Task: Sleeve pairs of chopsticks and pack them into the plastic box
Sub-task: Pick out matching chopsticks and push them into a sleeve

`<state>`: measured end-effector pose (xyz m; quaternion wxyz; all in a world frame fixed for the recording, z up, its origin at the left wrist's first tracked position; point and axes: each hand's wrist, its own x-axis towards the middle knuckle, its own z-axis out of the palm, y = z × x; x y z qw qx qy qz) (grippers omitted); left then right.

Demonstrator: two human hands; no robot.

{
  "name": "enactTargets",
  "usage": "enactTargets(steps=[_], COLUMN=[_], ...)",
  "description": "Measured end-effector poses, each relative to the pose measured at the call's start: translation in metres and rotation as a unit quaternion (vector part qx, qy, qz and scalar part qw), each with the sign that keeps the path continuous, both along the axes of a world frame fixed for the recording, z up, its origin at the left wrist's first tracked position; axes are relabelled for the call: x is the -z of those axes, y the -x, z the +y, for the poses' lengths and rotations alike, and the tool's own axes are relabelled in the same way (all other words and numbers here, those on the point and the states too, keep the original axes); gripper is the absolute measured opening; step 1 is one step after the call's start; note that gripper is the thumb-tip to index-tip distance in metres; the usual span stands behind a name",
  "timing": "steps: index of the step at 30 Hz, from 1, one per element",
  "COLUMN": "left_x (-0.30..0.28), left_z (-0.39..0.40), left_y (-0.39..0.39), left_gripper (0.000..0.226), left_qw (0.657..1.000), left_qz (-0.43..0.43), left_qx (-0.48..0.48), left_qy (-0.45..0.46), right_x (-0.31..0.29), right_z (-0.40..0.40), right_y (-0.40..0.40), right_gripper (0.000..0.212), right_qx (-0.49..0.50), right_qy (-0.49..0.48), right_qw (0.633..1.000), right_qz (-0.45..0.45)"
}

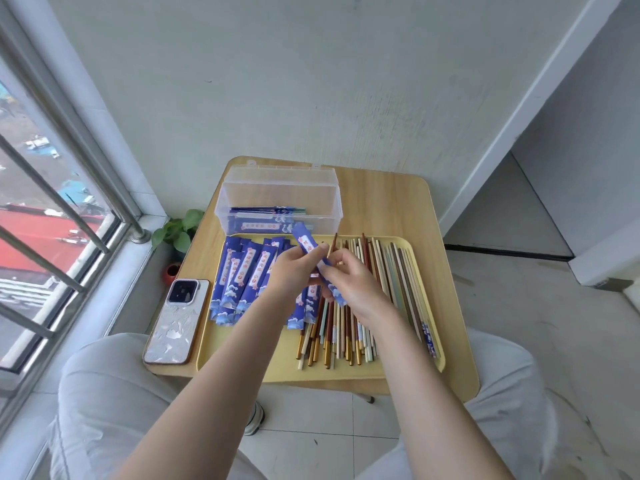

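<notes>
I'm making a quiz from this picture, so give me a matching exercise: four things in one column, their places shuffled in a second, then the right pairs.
Things:
1. phone
2. box
3. loose chopsticks
4. plant

Places:
A. right part of the tray
B. on the table, behind the tray
C. on the floor by the window
D. on the table, left of the tray

Pairs: 1-D, 2-B, 3-A, 4-C
</notes>
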<state>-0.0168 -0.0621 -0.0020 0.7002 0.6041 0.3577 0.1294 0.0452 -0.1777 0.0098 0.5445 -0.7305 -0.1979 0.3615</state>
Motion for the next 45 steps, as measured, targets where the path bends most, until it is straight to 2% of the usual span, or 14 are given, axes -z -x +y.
enactTargets(steps=[4,7,16,19,21,23,26,28,29,32,35,38,41,45], left_x=[0.002,0.0,-0.008,-0.009,-0.007,-0.008,-0.017,-0.018,-0.016,-0.009,0.0,0.007,0.017,0.025], left_z=[-0.009,-0.017,-0.026,-0.026,-0.025,-0.024,-0.024,-0.032,-0.035,-0.036,-0.029,-0.026,-0.028,-0.031], left_y=[-0.003,-0.003,-0.01,-0.009,-0.006,-0.003,-0.006,-0.01,-0.012,-0.014,-0.008,-0.002,0.0,0.0], left_gripper=[0.04,0.028,0.026,0.041,0.047,0.052,0.055,0.048,0.039,0.014,0.02,0.022,0.022,0.024], left_qw=[1.0,0.996,0.982,0.989,0.952,0.89,0.812,0.75,0.737,0.763,0.854,0.931,0.957,0.959], left_qz=[-0.003,-0.025,-0.035,0.095,0.134,0.114,0.102,0.155,0.181,0.238,0.254,0.222,0.212,0.218], left_qx=[-0.003,-0.03,-0.098,-0.106,-0.125,-0.113,0.106,0.25,0.275,0.243,0.217,0.177,0.137,0.124], left_qy=[0.02,0.076,0.161,-0.031,-0.244,-0.427,-0.565,-0.592,-0.59,-0.549,-0.399,-0.229,-0.146,-0.132], right_x=[0.008,0.008,0.006,0.002,0.001,0.001,-0.001,-0.005,-0.007,-0.003,0.011,0.026,0.034,0.037], right_z=[-0.013,-0.025,-0.044,-0.048,-0.049,-0.049,-0.045,-0.042,-0.041,-0.038,-0.042,-0.043,-0.04,-0.036], right_y=[-0.001,-0.005,-0.019,-0.025,-0.03,-0.035,-0.036,-0.033,-0.031,-0.029,-0.029,-0.021,-0.013,-0.016], right_gripper=[0.02,0.027,0.009,0.01,0.014,0.015,0.018,0.02,0.021,0.026,0.021,0.012,0.019,0.039], right_qx=[0.01,0.019,0.147,0.203,0.2,0.177,0.133,0.094,0.078,0.069,0.044,-0.014,-0.022,-0.018], right_qy=[-0.013,-0.022,-0.055,-0.037,-0.005,0.029,0.044,0.048,0.057,0.09,0.176,0.29,0.327,0.334], right_qw=[1.0,0.999,0.988,0.978,0.977,0.979,0.986,0.991,0.992,0.991,0.973,0.926,0.905,0.908], right_qz=[0.02,0.04,-0.01,-0.042,-0.07,-0.092,-0.095,-0.08,-0.076,-0.071,-0.144,-0.24,-0.271,-0.252])
